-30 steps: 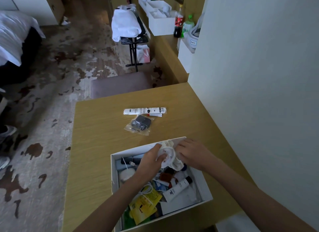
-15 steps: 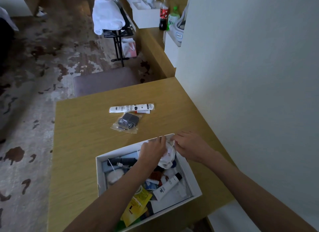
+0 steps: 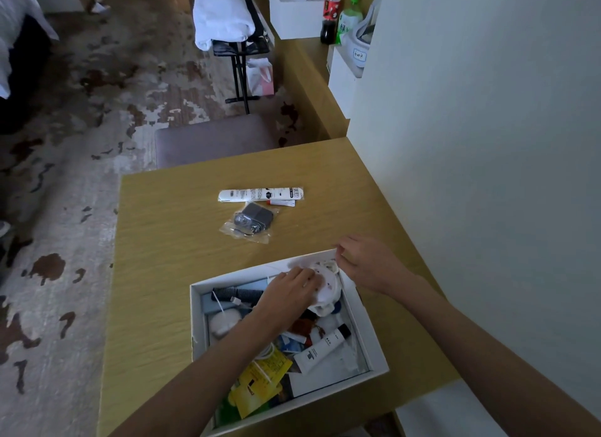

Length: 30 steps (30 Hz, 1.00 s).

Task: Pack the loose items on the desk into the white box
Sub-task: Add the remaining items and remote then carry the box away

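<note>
Tube (image 3: 260, 194) and pouch (image 3: 248, 224) lie beyond crammed white box (image 3: 194, 319).

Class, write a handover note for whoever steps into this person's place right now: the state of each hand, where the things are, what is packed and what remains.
Left hand: rests flat on the round white item in the far corner of the white box.
Right hand: over the box's far right corner, fingers curled; unclear if it holds anything.
Done: comb, black-capped tube and yellow packets are in the box.
Left: long white tube, small red-tipped packet and clear bag lie on the desk beyond the box.
</note>
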Tool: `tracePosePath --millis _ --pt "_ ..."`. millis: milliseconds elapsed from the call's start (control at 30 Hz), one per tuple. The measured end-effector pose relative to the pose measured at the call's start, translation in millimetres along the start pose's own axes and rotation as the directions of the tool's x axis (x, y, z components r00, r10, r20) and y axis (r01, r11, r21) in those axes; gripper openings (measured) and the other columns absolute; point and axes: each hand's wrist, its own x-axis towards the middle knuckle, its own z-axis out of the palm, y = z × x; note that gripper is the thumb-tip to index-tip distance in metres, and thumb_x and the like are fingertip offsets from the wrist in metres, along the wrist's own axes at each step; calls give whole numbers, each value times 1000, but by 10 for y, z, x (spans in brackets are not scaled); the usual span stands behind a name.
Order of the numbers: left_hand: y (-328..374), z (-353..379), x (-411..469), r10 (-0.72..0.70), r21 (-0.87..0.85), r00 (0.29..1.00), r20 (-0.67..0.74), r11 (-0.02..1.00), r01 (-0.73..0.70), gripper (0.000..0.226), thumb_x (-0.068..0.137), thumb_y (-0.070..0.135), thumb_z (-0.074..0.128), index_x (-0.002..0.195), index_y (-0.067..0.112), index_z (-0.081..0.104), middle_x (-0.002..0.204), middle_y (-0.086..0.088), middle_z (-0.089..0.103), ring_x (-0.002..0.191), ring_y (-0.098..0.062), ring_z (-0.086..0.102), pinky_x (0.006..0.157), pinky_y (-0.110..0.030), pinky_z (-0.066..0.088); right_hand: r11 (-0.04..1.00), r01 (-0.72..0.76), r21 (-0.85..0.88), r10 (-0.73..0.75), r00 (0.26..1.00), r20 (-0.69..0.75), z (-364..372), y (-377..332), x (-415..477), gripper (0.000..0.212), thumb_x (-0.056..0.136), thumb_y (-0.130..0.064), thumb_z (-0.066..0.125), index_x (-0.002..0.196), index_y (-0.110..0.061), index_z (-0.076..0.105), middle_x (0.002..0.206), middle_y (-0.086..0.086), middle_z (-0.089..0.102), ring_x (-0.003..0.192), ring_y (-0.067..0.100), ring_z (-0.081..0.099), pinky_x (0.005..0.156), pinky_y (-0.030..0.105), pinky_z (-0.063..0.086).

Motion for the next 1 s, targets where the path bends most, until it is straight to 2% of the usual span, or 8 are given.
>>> tracePosePath --millis 133,233,333,467,567,633,800,1000 --pt "-140 -195 11 -11 -131 999 36 991 15 39 95 32 47 132 20 47 137 -1 48 123 -22 45 89 -37 46 982 -59 181 60 998 -2 6 -55 162 26 95 -27 51 117 -19 61 99 -8 63 85 6 56 74 25 51" --pt "-357 -439 -110 -70 -270 993 -94 962 42 35 96 32 45 129 20 51 127 -1 57 113 -21 53 85 -37 48 948 -101 303 80 993 81 26 -134 358 24 96 -28 51 117 -20 60 103 -8 64 88 13 64 77 34 56" --pt "-634 -611 -230 -232 -401 945 -229 907 126 27 96 27 48 118 17 60 113 -1 64 99 -20 59 78 -35 50 925 -138 353 81 982 170 105 -250 614 23 97 -27 50 117 -19 59 108 -4 65 94 17 66 82 39 56" --pt "-1095 -625 -295 -518 -617 826 -224 731 291 17 91 19 58 106 20 67 98 5 70 76 -6 62 66 -22 51 943 -98 317 33 978 204 258 -447 1028 25 96 -20 53 119 -13 58 105 -2 65 91 16 65 80 35 56" --pt "-1413 -506 -327 -637 -685 752 -171 626 374 15 89 13 59 99 19 67 94 3 72 76 -7 63 68 -21 50 945 -106 309 31 971 239 427 -543 1392 22 92 -15 58 114 -9 60 98 0 64 86 25 67 71 35 57" --pt "-1593 -407 -325 -667 -689 736 -114 587 425 15 90 13 57 99 19 67 95 2 72 77 -9 63 69 -25 52 961 -124 246 64 968 241 580 -562 1644 23 89 -18 62 111 -10 60 101 4 65 80 19 65 61 26 53" --pt "-1992 -180 -272 -705 -655 709 24 524 544 17 91 17 52 100 21 66 98 -2 71 84 -18 64 77 -38 55 986 -167 -2 162 955 248 969 -531 2155 46 86 -32 63 125 -10 51 120 11 52 113 27 49 89 38 49" --pt "-2342 -38 40 -698 -580 712 72 551 599 21 91 16 50 102 21 67 104 -4 70 85 -21 64 78 -38 55 968 -217 -128 228 971 76 1153 -247 2503 34 91 -17 53 124 -9 51 127 14 53 117 32 49 87 46 46"
